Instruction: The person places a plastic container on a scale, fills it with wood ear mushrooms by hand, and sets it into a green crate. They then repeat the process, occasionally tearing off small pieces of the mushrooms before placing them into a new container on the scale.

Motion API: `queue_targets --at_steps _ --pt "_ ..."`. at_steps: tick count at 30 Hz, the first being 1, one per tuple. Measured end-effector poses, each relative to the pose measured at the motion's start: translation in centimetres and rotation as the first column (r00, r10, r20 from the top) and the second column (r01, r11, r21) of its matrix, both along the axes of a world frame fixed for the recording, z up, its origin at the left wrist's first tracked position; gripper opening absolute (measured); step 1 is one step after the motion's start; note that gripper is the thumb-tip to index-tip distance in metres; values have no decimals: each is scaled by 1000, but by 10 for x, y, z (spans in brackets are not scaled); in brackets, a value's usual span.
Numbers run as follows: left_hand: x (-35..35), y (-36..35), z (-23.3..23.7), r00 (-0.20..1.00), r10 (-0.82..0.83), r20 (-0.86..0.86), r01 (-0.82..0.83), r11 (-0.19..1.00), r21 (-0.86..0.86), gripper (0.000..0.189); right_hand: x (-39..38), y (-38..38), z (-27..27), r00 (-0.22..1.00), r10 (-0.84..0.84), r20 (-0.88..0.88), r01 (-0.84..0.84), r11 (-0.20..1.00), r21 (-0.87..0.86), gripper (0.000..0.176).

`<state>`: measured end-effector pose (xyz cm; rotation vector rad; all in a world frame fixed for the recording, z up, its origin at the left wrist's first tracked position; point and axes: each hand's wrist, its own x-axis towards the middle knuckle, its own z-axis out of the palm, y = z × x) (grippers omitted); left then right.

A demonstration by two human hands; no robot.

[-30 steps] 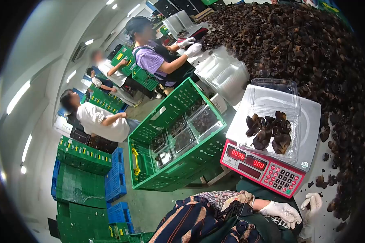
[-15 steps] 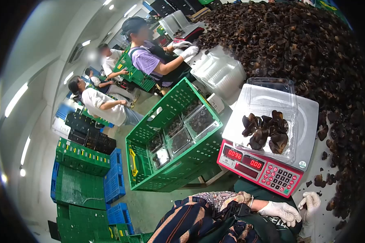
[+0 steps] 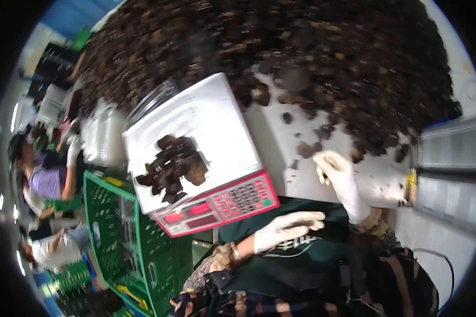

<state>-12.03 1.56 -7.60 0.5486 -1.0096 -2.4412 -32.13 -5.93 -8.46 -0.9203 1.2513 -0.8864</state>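
My left hand [image 3: 288, 231], in a white glove, is held over my dark apron below the scale, its fingers stretched out and holding nothing. My right hand [image 3: 336, 171], also gloved, is over the table by some loose wood ear mushrooms [image 3: 307, 149]. Its fingers are curled in, and blur hides whether anything sits between them. A red and white digital scale [image 3: 232, 140] stands to the left of both hands. On its plate is a clear plastic box [image 3: 156, 98] with its lid part raised, holding several dark wood ear mushrooms [image 3: 174, 166].
A large heap of wood ear mushrooms [image 3: 238, 47] covers the back of the table [image 3: 272, 137]. To the left are a stack of clear boxes [image 3: 104, 134] and a green crate [image 3: 166, 269]. Co-workers, one in a purple shirt [image 3: 50, 182], are farther left. Metal equipment [image 3: 444, 153] borders the right.
My view has swung right and down, so the scale and crate appear farther left. My left hand's fingers have straightened, and my right hand has come forward over the table.
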Motion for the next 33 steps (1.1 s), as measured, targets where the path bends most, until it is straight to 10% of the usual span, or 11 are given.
queue_targets --at_steps 3,6,10,13,17,20,21,26,28,31,33 --pt "-3 4 -8 1000 -7 -26 8 1000 14 45 -9 -9 -1 954 -210 -215 176 970 -165 12" --pt "-6 1 -7 1000 -23 -16 23 1000 8 45 -5 -18 -11 871 -249 -424 2 864 -504 18" --pt "-6 2 -8 1000 -22 -6 22 1000 12 46 22 -27 -12 566 -219 -795 -244 876 -415 32" --pt "-5 0 -2 999 -23 38 23 1000 -14 51 15 -34 -8 667 -80 -741 -297 883 -362 23" --pt "-4 -2 -1 998 -3 63 1 999 33 53 -25 -30 49 991 -102 89 115 981 -156 8" --pt "-11 -6 -6 997 78 24 -82 978 192 60 -45 -13 -15 827 -75 -557 -306 772 -557 10" --pt "-16 -10 0 992 122 33 -127 963 239 62 -43 0 -17 773 -75 -630 -226 895 -384 11" --pt "-40 -26 -1 960 269 -73 -168 767 619 69 -22 21 30 854 62 -517 -363 782 -506 13" --pt "-44 -27 -5 935 342 -98 -172 675 717 67 -10 21 31 803 122 -583 -552 519 -652 14" --pt "-37 -25 -18 909 370 -191 -117 668 735 50 -3 -3 36 898 224 -378 -434 584 -686 16" --pt "-36 -26 -5 941 322 -101 -158 685 712 36 -2 -32 30 876 -157 -457 -275 616 -738 15"
